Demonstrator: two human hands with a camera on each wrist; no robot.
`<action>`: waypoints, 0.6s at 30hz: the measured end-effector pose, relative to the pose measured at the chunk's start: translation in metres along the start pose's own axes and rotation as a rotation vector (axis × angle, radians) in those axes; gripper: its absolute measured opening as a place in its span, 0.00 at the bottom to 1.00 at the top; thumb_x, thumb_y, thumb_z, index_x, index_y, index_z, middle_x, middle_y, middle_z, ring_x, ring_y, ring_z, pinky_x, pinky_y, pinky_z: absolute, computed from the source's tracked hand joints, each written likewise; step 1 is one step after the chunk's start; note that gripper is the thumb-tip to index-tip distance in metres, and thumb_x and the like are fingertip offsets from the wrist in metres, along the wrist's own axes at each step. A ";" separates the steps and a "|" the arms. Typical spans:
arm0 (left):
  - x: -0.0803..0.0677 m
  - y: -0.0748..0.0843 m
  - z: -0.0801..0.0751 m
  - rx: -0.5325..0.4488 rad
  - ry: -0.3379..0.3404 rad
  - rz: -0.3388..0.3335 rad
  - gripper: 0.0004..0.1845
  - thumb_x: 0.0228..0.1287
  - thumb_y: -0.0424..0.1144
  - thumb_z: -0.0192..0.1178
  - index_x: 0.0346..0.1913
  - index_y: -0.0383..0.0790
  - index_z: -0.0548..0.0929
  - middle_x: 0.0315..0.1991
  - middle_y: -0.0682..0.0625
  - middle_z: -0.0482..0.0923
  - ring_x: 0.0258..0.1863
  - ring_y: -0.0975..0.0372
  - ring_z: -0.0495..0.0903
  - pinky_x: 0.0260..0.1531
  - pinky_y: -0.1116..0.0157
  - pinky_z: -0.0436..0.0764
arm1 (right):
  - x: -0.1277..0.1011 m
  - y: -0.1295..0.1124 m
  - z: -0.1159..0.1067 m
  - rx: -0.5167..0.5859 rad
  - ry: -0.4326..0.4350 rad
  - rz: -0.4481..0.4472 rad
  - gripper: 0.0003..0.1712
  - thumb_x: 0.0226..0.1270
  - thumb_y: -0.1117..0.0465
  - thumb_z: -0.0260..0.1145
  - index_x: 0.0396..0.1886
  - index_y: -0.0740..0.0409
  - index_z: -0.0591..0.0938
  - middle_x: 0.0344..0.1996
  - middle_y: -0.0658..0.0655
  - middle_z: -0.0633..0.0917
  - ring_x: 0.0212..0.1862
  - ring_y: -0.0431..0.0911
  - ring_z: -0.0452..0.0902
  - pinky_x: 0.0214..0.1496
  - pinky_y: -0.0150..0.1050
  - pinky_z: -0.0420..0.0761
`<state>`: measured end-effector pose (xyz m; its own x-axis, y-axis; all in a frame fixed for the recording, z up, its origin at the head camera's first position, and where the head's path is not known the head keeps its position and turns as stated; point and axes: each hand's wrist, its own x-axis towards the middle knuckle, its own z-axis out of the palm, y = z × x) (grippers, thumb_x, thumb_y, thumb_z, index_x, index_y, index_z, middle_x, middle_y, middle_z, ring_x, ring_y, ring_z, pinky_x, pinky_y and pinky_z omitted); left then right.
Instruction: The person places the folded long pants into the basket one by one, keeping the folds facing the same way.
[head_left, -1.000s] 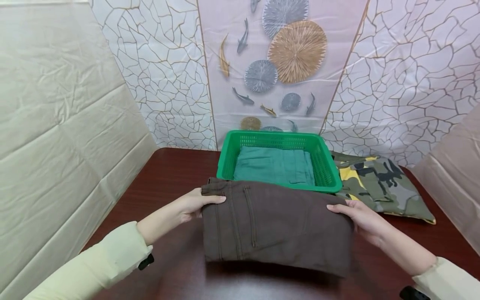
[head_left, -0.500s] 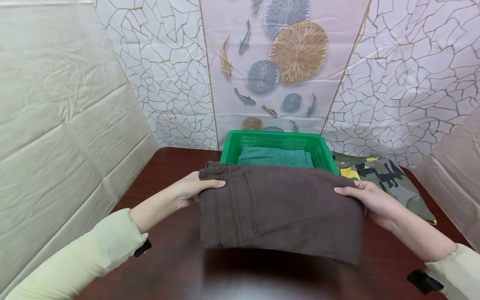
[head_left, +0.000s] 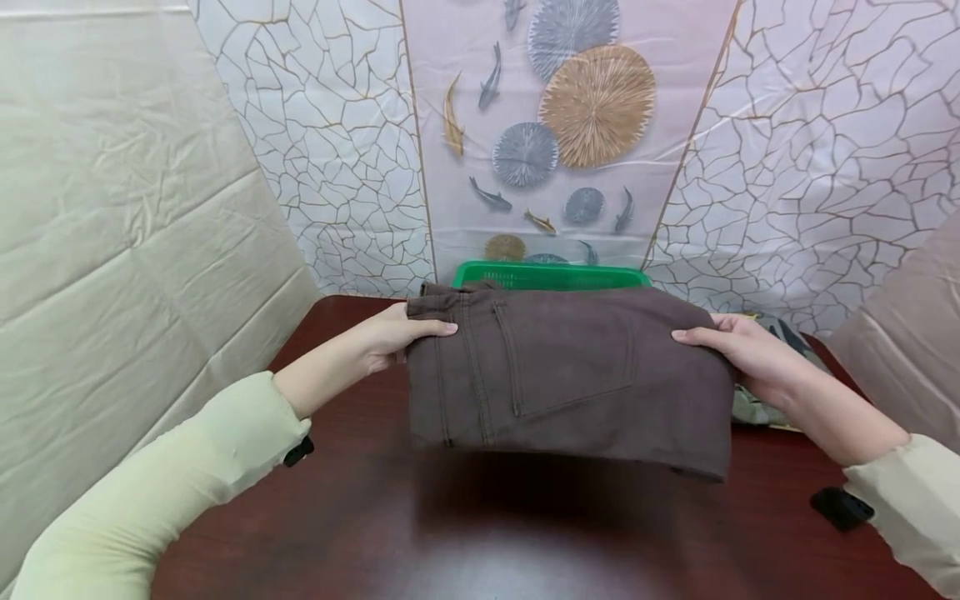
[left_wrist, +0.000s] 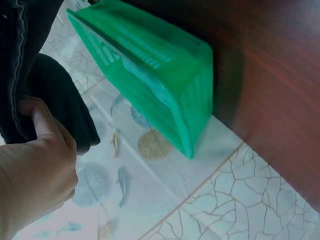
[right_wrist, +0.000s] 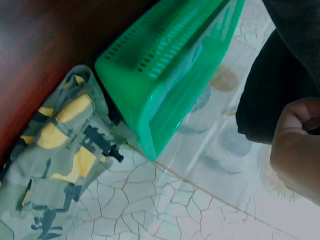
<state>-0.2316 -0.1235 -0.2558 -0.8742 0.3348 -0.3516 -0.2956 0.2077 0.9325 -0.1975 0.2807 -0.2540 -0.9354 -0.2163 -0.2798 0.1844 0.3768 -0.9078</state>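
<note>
Folded dark brown trousers [head_left: 570,375] hang in the air between both hands, a back pocket facing me. My left hand [head_left: 390,335] pinches their left edge, thumb on the near side. The right upper corner is gripped by my right hand [head_left: 750,350], its thumb also on the near face. Behind the trousers stands a green plastic basket [head_left: 551,275]; in the head view only its back rim shows. Both wrist views show the basket [left_wrist: 195,95] apart from the trousers, which are above it. A bluish-green folded garment [right_wrist: 185,65] partly shows inside it.
Camouflage clothing [right_wrist: 65,155] with yellow patches lies right of the basket, mostly hidden by the right hand in the head view. Dark red-brown tabletop [head_left: 337,517] runs underneath. A patterned cloth wall [head_left: 337,167] stands behind, and pale cloth walls flank both sides.
Both hands have lifted the trousers and carried them forward from in front of the basket. The trousers now hide most of the basket and the green garment in the head view.
</note>
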 end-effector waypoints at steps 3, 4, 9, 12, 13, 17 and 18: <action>0.008 0.009 0.000 0.026 0.031 -0.014 0.28 0.64 0.37 0.59 0.66 0.39 0.66 0.39 0.51 0.80 0.31 0.65 0.81 0.38 0.67 0.82 | 0.008 -0.005 -0.005 -0.007 -0.002 -0.028 0.12 0.73 0.54 0.54 0.29 0.42 0.80 0.27 0.40 0.84 0.30 0.36 0.81 0.36 0.35 0.81; 0.011 0.012 0.000 0.027 0.046 -0.021 0.30 0.65 0.37 0.59 0.68 0.40 0.63 0.42 0.50 0.78 0.33 0.64 0.81 0.40 0.66 0.82 | 0.011 -0.006 -0.008 -0.018 -0.011 -0.040 0.11 0.73 0.55 0.53 0.32 0.42 0.80 0.29 0.40 0.84 0.31 0.36 0.81 0.37 0.35 0.81; 0.027 0.021 0.001 0.049 0.094 -0.042 0.31 0.65 0.36 0.59 0.69 0.41 0.61 0.52 0.45 0.74 0.36 0.62 0.78 0.45 0.64 0.80 | 0.024 -0.014 -0.017 -0.073 -0.079 -0.053 0.06 0.73 0.57 0.52 0.41 0.42 0.77 0.31 0.41 0.84 0.33 0.36 0.81 0.37 0.35 0.82; 0.039 0.022 0.003 0.068 0.110 -0.050 0.27 0.65 0.35 0.59 0.67 0.40 0.67 0.57 0.43 0.74 0.40 0.60 0.78 0.49 0.61 0.79 | 0.033 -0.017 -0.022 -0.101 -0.118 -0.027 0.07 0.74 0.57 0.51 0.44 0.42 0.75 0.31 0.43 0.85 0.33 0.37 0.82 0.37 0.36 0.82; 0.042 0.023 0.003 0.080 0.119 -0.052 0.27 0.65 0.36 0.59 0.67 0.40 0.67 0.58 0.42 0.73 0.42 0.58 0.78 0.51 0.60 0.78 | 0.036 -0.018 -0.024 -0.105 -0.125 -0.018 0.07 0.74 0.56 0.51 0.46 0.43 0.74 0.31 0.43 0.85 0.33 0.37 0.82 0.37 0.36 0.82; 0.059 0.029 0.004 0.098 0.159 -0.046 0.29 0.65 0.35 0.59 0.68 0.39 0.65 0.64 0.41 0.68 0.56 0.52 0.73 0.60 0.57 0.73 | 0.052 -0.022 -0.030 -0.103 -0.123 -0.005 0.15 0.74 0.55 0.51 0.58 0.49 0.68 0.33 0.41 0.84 0.35 0.36 0.82 0.39 0.35 0.83; 0.063 0.030 0.004 0.102 0.169 -0.041 0.29 0.65 0.35 0.58 0.68 0.40 0.64 0.64 0.41 0.68 0.59 0.51 0.72 0.60 0.57 0.72 | 0.056 -0.023 -0.031 -0.099 -0.117 -0.003 0.18 0.74 0.55 0.51 0.60 0.52 0.66 0.33 0.40 0.84 0.36 0.35 0.82 0.40 0.35 0.82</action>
<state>-0.2939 -0.0922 -0.2503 -0.9171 0.1667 -0.3620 -0.2990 0.3129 0.9015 -0.2637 0.2881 -0.2392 -0.8934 -0.3187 -0.3168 0.1458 0.4613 -0.8752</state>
